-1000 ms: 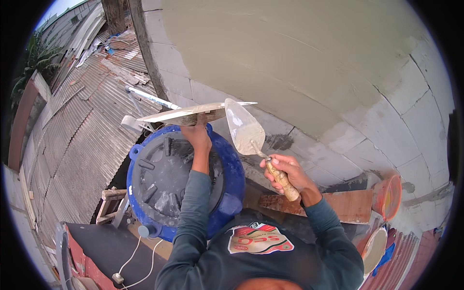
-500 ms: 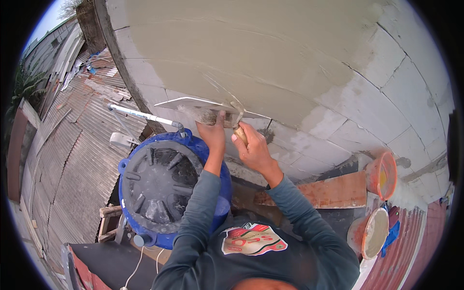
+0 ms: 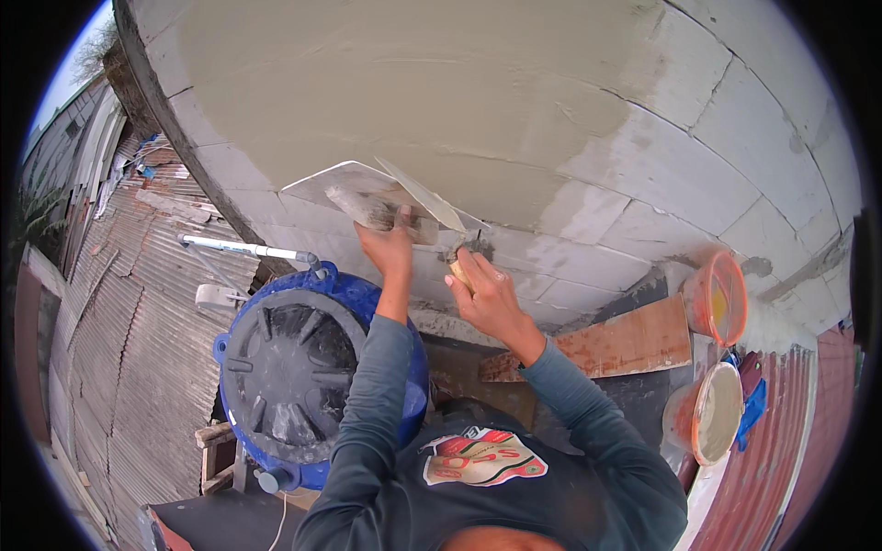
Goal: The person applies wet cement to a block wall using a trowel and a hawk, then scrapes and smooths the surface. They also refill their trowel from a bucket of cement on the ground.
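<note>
My left hand (image 3: 388, 246) is closed round the grip of a wide, flat plastering trowel (image 3: 317, 188), whose thin plate is held up close to the wall. In my right hand (image 3: 493, 296) is a smaller pointed trowel, gripped by its wooden handle (image 3: 459, 274). Its pale blade (image 3: 424, 196) stands tilted over the plate's edge; whether the two touch, I cannot tell. Behind both tools rises a wall of pale blocks (image 3: 726, 165), its upper middle coated with smooth grey-beige plaster (image 3: 404, 101).
A blue tank (image 3: 413, 367) with a black ribbed lid (image 3: 294, 372) stands by my left arm, a white pipe (image 3: 248, 248) beside it. To the right lie a reddish plank (image 3: 606, 347), an orange bucket (image 3: 706, 294) and a second bucket (image 3: 682, 413) holding grey mix. Corrugated roofing (image 3: 156, 312) spreads out left.
The pointed trowel's blade has swung up and now shows broadside above the plate. My right hand has dropped slightly. The whole view has shifted a little, with the tank now further left.
</note>
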The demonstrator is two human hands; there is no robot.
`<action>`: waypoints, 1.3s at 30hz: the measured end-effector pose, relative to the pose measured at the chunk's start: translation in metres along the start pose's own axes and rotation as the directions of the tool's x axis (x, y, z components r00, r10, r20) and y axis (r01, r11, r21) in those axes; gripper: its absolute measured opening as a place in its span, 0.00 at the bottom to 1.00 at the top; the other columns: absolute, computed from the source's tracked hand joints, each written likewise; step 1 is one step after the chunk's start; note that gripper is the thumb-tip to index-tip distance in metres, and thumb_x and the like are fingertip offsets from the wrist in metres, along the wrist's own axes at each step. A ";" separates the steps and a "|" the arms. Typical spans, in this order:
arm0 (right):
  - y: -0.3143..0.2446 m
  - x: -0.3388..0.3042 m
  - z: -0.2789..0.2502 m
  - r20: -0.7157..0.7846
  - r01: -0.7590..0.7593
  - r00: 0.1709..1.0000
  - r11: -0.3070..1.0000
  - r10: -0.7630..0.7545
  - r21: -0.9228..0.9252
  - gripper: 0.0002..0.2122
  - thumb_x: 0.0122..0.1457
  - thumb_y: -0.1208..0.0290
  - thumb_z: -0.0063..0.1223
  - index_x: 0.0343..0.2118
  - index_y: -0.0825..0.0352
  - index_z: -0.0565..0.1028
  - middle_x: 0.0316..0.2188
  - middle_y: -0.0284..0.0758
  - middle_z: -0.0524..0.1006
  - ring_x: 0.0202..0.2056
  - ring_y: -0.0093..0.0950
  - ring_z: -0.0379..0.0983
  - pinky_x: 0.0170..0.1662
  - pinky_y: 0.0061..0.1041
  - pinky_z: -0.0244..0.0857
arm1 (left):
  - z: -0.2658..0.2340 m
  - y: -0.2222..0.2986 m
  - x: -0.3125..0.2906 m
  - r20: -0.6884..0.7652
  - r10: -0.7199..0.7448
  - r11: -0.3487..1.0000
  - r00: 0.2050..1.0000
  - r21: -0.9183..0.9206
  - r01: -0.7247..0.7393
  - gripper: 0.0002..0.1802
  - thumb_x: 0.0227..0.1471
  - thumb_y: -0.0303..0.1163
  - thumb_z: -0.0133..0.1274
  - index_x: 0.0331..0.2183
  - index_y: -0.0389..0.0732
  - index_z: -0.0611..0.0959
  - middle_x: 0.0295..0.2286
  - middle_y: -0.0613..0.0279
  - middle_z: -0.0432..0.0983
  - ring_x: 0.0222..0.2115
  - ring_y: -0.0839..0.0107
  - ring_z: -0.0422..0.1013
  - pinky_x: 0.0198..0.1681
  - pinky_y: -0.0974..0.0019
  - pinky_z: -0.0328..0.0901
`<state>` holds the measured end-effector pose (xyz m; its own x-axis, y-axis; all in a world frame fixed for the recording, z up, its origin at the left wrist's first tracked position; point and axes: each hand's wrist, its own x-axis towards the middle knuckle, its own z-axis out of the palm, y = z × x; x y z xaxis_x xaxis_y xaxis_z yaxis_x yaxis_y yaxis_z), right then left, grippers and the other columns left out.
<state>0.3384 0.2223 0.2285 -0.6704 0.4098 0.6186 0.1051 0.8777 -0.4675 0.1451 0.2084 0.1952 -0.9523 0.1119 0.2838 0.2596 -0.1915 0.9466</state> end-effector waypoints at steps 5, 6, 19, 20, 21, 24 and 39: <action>0.008 -0.030 -0.036 0.002 -0.025 1.000 1.000 0.025 -0.018 0.21 0.61 0.71 0.60 0.55 0.76 0.73 0.36 0.46 0.79 0.31 0.41 0.77 0.34 0.36 0.71 | 0.000 -0.009 0.016 -0.029 -0.002 0.999 1.000 -0.036 0.001 0.34 0.46 0.23 0.71 0.54 0.30 0.73 0.48 0.50 0.77 0.48 0.62 0.74 0.52 0.62 0.68; 0.014 -0.032 -0.036 -0.027 -0.024 0.999 0.998 0.025 0.063 0.22 0.62 0.70 0.59 0.55 0.76 0.72 0.35 0.45 0.79 0.30 0.38 0.78 0.33 0.34 0.71 | -0.002 -0.011 0.019 -0.037 -0.004 0.999 0.999 -0.042 0.002 0.34 0.47 0.23 0.70 0.54 0.30 0.73 0.48 0.51 0.77 0.48 0.62 0.74 0.52 0.62 0.68; 0.028 -0.002 -0.023 0.170 -0.505 0.860 0.759 0.481 0.411 0.24 0.61 0.70 0.58 0.57 0.79 0.71 0.34 0.38 0.79 0.28 0.22 0.75 0.33 0.25 0.70 | -0.017 -0.006 -0.028 0.039 0.055 0.970 0.998 -0.238 -0.044 0.30 0.50 0.23 0.68 0.52 0.30 0.71 0.46 0.54 0.76 0.44 0.67 0.73 0.48 0.65 0.69; 0.028 -0.002 -0.018 0.151 -0.495 0.868 0.794 0.474 0.354 0.24 0.60 0.70 0.58 0.57 0.79 0.71 0.34 0.39 0.79 0.29 0.22 0.76 0.33 0.26 0.71 | -0.017 -0.004 -0.031 0.026 0.047 0.975 0.999 -0.220 -0.040 0.30 0.50 0.23 0.68 0.52 0.29 0.71 0.46 0.54 0.76 0.44 0.67 0.73 0.49 0.65 0.69; 0.027 -0.002 -0.013 0.132 -0.484 0.875 0.824 0.466 0.294 0.24 0.60 0.70 0.58 0.57 0.80 0.71 0.34 0.40 0.79 0.29 0.23 0.76 0.34 0.27 0.71 | -0.017 -0.002 -0.033 0.014 0.039 0.979 0.999 -0.202 -0.035 0.30 0.50 0.23 0.69 0.51 0.29 0.71 0.46 0.54 0.76 0.43 0.67 0.73 0.49 0.65 0.69; 0.009 0.005 -0.003 0.056 -0.446 0.894 0.874 0.444 0.195 0.25 0.59 0.69 0.60 0.55 0.81 0.71 0.36 0.48 0.80 0.34 0.34 0.80 0.40 0.33 0.73 | -0.020 -0.008 -0.032 -0.015 0.048 0.985 0.999 -0.168 -0.050 0.30 0.49 0.23 0.69 0.51 0.29 0.72 0.46 0.53 0.76 0.44 0.67 0.73 0.49 0.65 0.69; 0.026 -0.020 0.048 -0.216 -0.128 0.965 0.985 0.151 0.116 0.21 0.59 0.75 0.57 0.55 0.75 0.69 0.41 0.52 0.74 0.38 0.56 0.74 0.39 0.46 0.70 | -0.005 0.011 -0.035 -0.039 -0.047 0.977 0.998 -0.209 0.038 0.33 0.50 0.23 0.68 0.55 0.31 0.71 0.50 0.53 0.75 0.49 0.64 0.72 0.53 0.62 0.66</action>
<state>0.3188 0.2247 0.1740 -0.4721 0.5816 0.6624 0.1048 0.7832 -0.6129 0.1801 0.1971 0.1954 -0.9690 0.0830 0.2325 0.1838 -0.3862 0.9039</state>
